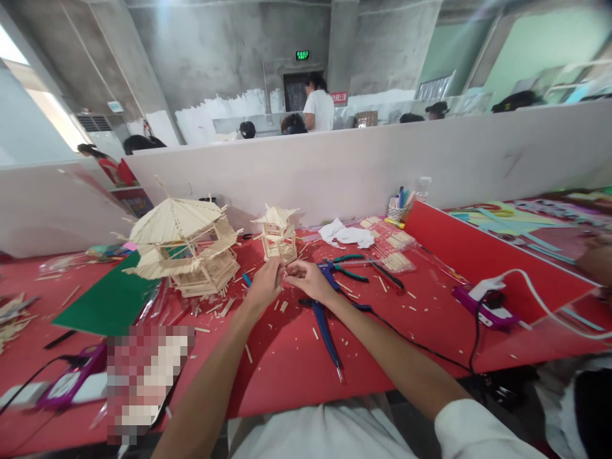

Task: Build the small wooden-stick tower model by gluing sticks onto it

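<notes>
My left hand [266,280] and my right hand [310,279] meet over the red table, fingertips nearly touching. Both are closed in a pinch, and whatever lies between the fingers is too small to make out. Just behind them stands a small pavilion model [278,231] made of pale wooden sticks, its base partly hidden by my fingers. To its left is a larger stick pavilion [176,239] with a wide layered roof. Under and beside my right hand lie a blue glue gun [326,331] and pliers with green-black handles [351,271].
Stick scraps litter the red table [282,376]. A green board [108,296] and a pixelated flat object [148,382] lie left. White cloth [345,234], bagged sticks [394,245] and a pen holder [398,207] sit back right, near a red board [492,261] and purple power strip [485,309].
</notes>
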`<state>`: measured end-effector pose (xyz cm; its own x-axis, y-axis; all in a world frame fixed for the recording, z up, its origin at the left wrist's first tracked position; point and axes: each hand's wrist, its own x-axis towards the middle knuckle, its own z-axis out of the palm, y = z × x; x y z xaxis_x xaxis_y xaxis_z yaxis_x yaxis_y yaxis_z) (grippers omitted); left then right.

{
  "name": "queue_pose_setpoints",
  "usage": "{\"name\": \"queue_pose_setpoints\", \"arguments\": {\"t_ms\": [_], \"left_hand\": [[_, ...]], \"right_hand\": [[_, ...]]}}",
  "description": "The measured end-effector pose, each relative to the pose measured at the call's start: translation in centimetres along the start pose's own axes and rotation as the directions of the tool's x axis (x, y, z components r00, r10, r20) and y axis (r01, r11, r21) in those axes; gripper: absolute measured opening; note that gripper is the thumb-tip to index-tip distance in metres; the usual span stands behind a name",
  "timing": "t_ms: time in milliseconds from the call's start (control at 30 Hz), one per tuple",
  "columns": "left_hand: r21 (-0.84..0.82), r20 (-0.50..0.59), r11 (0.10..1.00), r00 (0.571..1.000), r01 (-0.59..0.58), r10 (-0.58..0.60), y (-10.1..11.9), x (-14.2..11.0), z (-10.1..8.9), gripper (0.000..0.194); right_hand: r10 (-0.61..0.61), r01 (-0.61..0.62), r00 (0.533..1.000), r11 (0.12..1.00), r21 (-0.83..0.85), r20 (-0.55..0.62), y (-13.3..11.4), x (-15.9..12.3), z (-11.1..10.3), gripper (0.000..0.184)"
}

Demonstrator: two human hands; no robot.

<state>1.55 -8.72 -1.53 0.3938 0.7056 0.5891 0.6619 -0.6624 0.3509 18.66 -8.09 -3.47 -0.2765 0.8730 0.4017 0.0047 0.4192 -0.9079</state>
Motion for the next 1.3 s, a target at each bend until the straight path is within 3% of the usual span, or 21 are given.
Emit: {"name": "queue_pose_setpoints", "arguments": {"t_ms": [167, 367, 600, 733, 967, 1300], "left_hand": [[0.062, 0.077, 0.998, 0.997, 0.002, -0.007, -0.1, 0.0, -0.2, 0.013], [0.081, 0.149, 0.997, 0.989, -0.014, 0.002, 0.7, 0.0, -0.5, 0.013], [-0.224, -0.002, 0.972, 0.998, 0.067, -0.069, -0.1, 0.4, -0.5, 0.006], [-0.349, -0.013, 0.928, 0.99, 0.128, -0.141, -0.3, 0.6, -1.0, 0.013], [-0.16, 0.042, 0.974, 0.987, 0.163, -0.158, -0.2, 0.5, -1.6, 0.013], [-0.024, -0.065, 0.999, 0.997, -0.038, 0.037, -1.0, 0.0, -1.2, 0.014]], "right_hand": [[0.034, -0.035, 0.999, 0.998, 0.055, 0.022, -0.6, -0.3, 0.5, 0.022], [0.106, -0.101, 0.994, 0.973, 0.209, -0.013, 0.1, 0.0, 0.5, 0.03], [0.045, -0.035, 0.997, 0.989, 0.146, -0.064, 0.5, 0.4, -0.6, 0.029], [0.005, -0.001, 0.996, 0.999, 0.035, -0.094, 0.5, 0.6, -0.9, 0.027], [-0.029, 0.028, 1.0, 0.993, -0.112, -0.007, -0.6, 0.4, -1.5, 0.027], [-0.047, 0.051, 0.998, 0.991, -0.127, 0.035, -1.3, 0.2, -1.5, 0.032]]}}
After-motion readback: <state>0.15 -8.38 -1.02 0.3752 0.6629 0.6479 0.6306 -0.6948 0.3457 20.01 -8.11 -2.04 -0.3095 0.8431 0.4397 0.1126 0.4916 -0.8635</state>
